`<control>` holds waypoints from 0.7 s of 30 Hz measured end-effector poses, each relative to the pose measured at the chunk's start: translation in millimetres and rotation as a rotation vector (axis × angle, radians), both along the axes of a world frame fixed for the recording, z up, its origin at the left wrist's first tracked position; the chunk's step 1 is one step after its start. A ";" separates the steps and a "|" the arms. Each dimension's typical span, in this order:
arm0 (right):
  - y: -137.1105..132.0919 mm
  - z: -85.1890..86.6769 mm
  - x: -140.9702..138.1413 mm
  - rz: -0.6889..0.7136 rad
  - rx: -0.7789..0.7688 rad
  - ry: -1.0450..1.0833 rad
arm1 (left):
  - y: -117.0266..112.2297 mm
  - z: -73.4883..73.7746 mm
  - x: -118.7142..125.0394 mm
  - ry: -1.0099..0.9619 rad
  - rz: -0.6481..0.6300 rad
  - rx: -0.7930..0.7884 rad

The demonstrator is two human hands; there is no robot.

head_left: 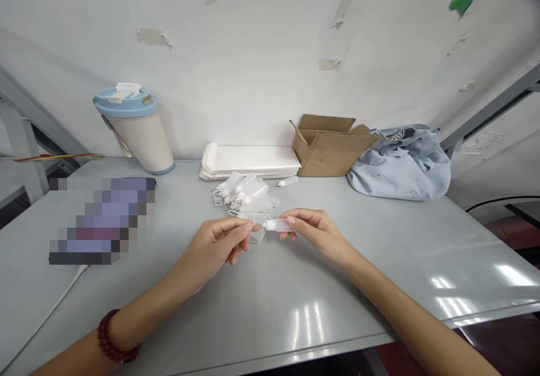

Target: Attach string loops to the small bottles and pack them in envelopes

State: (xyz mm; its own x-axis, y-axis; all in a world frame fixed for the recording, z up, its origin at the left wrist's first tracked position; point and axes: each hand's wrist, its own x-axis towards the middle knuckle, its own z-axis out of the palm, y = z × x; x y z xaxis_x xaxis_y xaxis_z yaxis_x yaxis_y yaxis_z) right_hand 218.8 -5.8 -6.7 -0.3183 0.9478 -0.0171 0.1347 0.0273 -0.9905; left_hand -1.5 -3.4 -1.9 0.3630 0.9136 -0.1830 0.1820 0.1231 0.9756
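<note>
Head view: above the table (253, 308), our right hand (317, 234) has its grip closed on a small dropper bottle (282, 225). Our left hand (219, 247) pinches a clear cap (254, 233) at the nozzle. We judge steady, straight alignment best. The bottle's long axis runs 3 to 9 o'clock, with the nozzle toward 9.

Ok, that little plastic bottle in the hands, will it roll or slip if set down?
Probably light: fingertips alone hold the bottle. Its round, smooth-looking body may roll on the glossy table. Thin translucent plastic likely gives when squeezed.
</note>
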 end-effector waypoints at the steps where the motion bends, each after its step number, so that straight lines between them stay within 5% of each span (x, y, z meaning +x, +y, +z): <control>1: -0.2 -0.2 -0.2 -0.001 0.002 0.002 | -0.1 0.0 0.0 -0.004 -0.002 -0.001; 21: -1.3 -3.8 -1.2 -0.024 0.019 -0.039 | -6.6 2.6 -0.6 0.152 0.006 0.133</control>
State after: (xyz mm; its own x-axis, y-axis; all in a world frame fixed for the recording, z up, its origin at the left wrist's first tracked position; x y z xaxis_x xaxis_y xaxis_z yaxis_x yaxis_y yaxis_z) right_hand 217.7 -7.1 -10.5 -0.2945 0.9556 -0.0116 0.1745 0.0419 -0.9838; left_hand -2.1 -10.1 0.8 0.3350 0.9354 -0.1128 0.3280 -0.0035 0.9447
